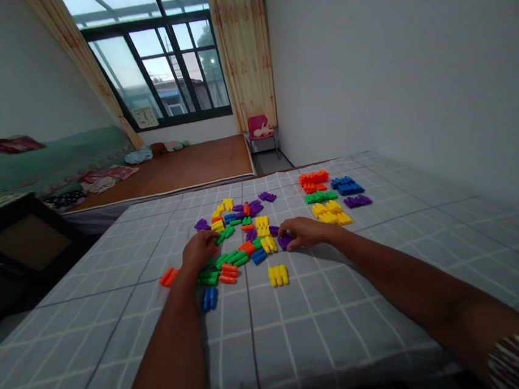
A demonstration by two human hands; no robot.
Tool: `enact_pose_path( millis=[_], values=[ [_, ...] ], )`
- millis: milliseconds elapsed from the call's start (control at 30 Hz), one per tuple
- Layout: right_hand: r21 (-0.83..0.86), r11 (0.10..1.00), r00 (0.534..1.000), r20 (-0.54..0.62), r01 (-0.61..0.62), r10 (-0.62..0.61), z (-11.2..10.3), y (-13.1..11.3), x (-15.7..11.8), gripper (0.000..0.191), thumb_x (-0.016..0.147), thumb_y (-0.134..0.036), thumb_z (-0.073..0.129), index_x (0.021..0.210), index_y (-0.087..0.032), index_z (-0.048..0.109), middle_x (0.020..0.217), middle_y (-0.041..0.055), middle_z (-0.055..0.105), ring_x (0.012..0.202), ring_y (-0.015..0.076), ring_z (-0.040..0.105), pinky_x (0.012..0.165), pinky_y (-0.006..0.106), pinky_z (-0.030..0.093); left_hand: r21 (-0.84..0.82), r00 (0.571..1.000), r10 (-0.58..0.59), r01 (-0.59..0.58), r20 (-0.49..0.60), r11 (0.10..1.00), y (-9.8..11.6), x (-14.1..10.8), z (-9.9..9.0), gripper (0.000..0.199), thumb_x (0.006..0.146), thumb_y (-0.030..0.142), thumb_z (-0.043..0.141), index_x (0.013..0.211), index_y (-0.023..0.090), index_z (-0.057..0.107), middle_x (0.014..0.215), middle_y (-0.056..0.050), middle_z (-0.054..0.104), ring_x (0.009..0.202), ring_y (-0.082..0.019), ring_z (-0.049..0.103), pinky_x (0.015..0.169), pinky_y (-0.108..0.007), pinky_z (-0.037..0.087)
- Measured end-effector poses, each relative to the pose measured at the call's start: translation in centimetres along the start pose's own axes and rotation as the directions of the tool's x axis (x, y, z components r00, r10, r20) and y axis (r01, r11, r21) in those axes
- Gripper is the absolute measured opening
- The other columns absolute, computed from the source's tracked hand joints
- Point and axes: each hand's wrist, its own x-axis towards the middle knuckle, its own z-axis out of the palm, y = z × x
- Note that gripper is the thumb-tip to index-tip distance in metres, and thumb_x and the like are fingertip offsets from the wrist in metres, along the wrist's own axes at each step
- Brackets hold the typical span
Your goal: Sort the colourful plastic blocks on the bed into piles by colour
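Colourful plastic building blocks with rounded, finger-like ridges lie scattered over a checked bedsheet. My left hand is at the left of the loose pile, its fingers curled down beside a green block. A bit of orange shows under those fingertips, and what they grip, if anything, is hidden. To the right of the pile, my right hand has thumb and fingers closed around a purple block low over the sheet. Nearer to me lie a yellow block, a blue block and an orange block.
Blocks grouped by colour sit beyond my right hand: orange, green, yellow, blue and purple. A white wall borders the bed on the right. A dark cabinet stands at left.
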Motion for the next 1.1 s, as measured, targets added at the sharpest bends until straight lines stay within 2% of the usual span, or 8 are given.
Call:
enact_pose_path(
  millis=[133,233,367,433,533,600,800,1100],
  values=[
    [0.109,0.992,0.991,-0.126,0.058,-0.044,-3.6,1.6,-1.1,0.042,0.074,-0.034,0.073,0.114,-0.022,0.065,0.108,0.0063,0.068,0.087,0.019,0.063,0.076,0.029,0.049,0.001,1.0,-0.008,0.008,0.002,1.0,-0.1,0.1,0.2,0.033,0.087,0.026,0.047,0.109,0.028,0.071,0.117,-0.002,0.069,0.098,-0.019,0.066,0.08,-0.025,0.049],
    [0.147,0.989,0.958,-0.282,-0.002,0.044,-7.6,5.5,-3.6,0.044,0.078,-0.038,0.068,0.119,-0.022,0.063,0.116,0.0074,0.066,0.093,0.0198,0.063,0.082,0.032,0.05,0.01,1.0,-0.015,0.015,-0.001,1.0,-0.3,0.3,0.3,0.032,0.087,0.027,0.047,0.11,0.028,0.071,0.117,-0.002,0.069,0.098,-0.019,0.066,0.079,-0.025,0.049],
    [0.061,0.945,0.874,-0.365,-0.321,0.32,-10.9,13.6,-9.3,0.042,0.073,-0.033,0.068,0.114,-0.02,0.067,0.114,0.0088,0.068,0.093,0.0239,0.065,0.084,0.036,0.05,0.015,1.0,-0.003,0.003,0.015,1.0,-0.5,0.6,0.6,0.034,0.089,0.029,0.044,0.11,0.027,0.07,0.114,-0.002,0.071,0.098,-0.02,0.066,0.078,-0.025,0.048],
    [0.017,0.85,0.779,-0.391,-0.527,0.49,-11.2,17.3,-12.2,0.039,0.07,-0.03,0.069,0.107,-0.018,0.07,0.111,0.0104,0.069,0.088,0.0246,0.066,0.083,0.037,0.051,0.022,1.0,0.001,-0.001,0.013,1.0,-0.6,0.7,0.7,0.034,0.088,0.029,0.044,0.109,0.027,0.07,0.113,-0.003,0.071,0.098,-0.02,0.066,0.077,-0.026,0.049],
    [0.062,0.774,0.693,-0.405,-0.63,0.597,-10.5,20.6,-15.4,0.038,0.07,-0.03,0.068,0.105,-0.017,0.07,0.111,0.0118,0.07,0.085,0.0232,0.067,0.082,0.036,0.051,0.025,1.0,-0.018,0.018,-0.01,1.0,-0.6,0.7,0.7,0.033,0.088,0.029,0.045,0.108,0.028,0.071,0.115,-0.002,0.07,0.096,-0.02,0.067,0.076,-0.025,0.049],
    [0.128,0.797,0.715,-0.376,-0.59,0.589,-9.6,21.1,-16.3,0.042,0.069,-0.032,0.068,0.109,-0.018,0.069,0.113,0.0118,0.069,0.086,0.0233,0.067,0.081,0.036,0.052,0.022,1.0,-0.025,0.025,-0.016,0.999,-0.5,0.6,0.6,0.033,0.088,0.029,0.046,0.108,0.029,0.071,0.116,-0.002,0.07,0.095,-0.019,0.067,0.077,-0.025,0.049],
    [0.14,0.919,0.901,-0.185,-0.37,0.391,-7.2,19.0,-15.3,0.048,0.063,-0.041,0.073,0.107,-0.022,0.072,0.112,0.009,0.068,0.095,0.0259,0.065,0.082,0.034,0.051,0.041,0.999,-0.038,0.038,0.009,0.998,0.0,0.3,0.1,0.032,0.088,0.029,0.046,0.11,0.029,0.07,0.119,-0.001,0.069,0.098,-0.02,0.067,0.079,-0.026,0.05],
    [-0.057,0.877,0.862,-0.229,-0.477,0.453,-6.4,18.4,-14.3,0.039,0.061,-0.044,0.075,0.094,-0.024,0.073,0.099,0.0048,0.072,0.086,0.0246,0.065,0.074,0.032,0.049,0.034,0.999,-0.037,0.038,-0.012,0.999,-0.2,0.3,0.4,0.032,0.088,0.027,0.046,0.109,0.028,0.07,0.118,-0.001,0.068,0.099,-0.018,0.066,0.08,-0.024,0.049]
  ],
)
